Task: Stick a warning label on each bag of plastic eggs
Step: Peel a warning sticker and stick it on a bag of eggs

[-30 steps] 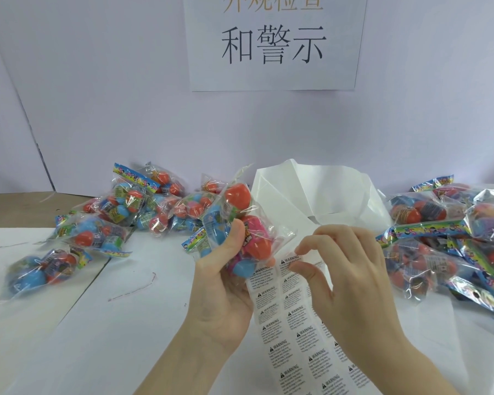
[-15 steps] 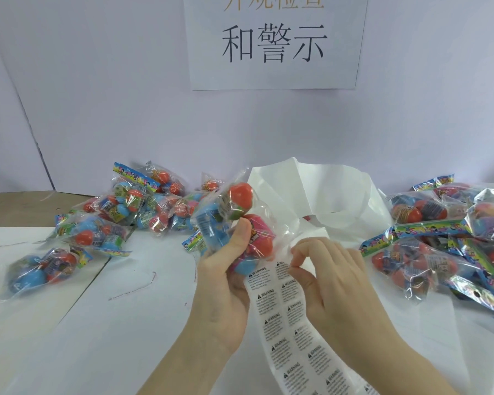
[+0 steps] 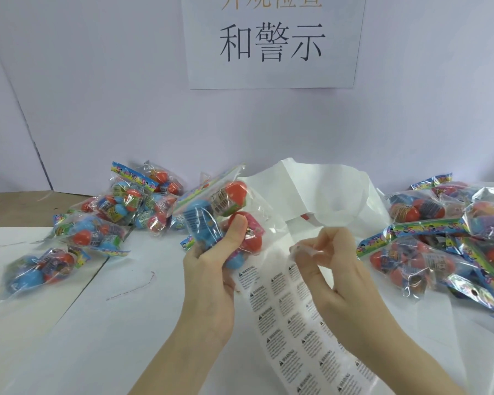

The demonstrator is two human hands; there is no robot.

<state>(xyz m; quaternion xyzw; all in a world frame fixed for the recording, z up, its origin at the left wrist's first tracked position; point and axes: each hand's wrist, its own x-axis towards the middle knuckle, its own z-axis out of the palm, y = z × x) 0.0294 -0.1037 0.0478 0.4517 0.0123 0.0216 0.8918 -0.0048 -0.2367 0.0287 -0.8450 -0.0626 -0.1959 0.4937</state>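
Left hand grips clear bag of plastic eggs; right hand pinches peeled label above white label sheet; unclear which piled bags are labelled

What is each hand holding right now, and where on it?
The left hand grips a bag of eggs round its lower middle. The right hand pinches a peeled label at its edge, above the label sheet.

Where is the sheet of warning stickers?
In the head view the sticker sheet hangs low in the middle, between the left hand, which grips a bag of eggs, and the right hand, which pinches at its top edge.
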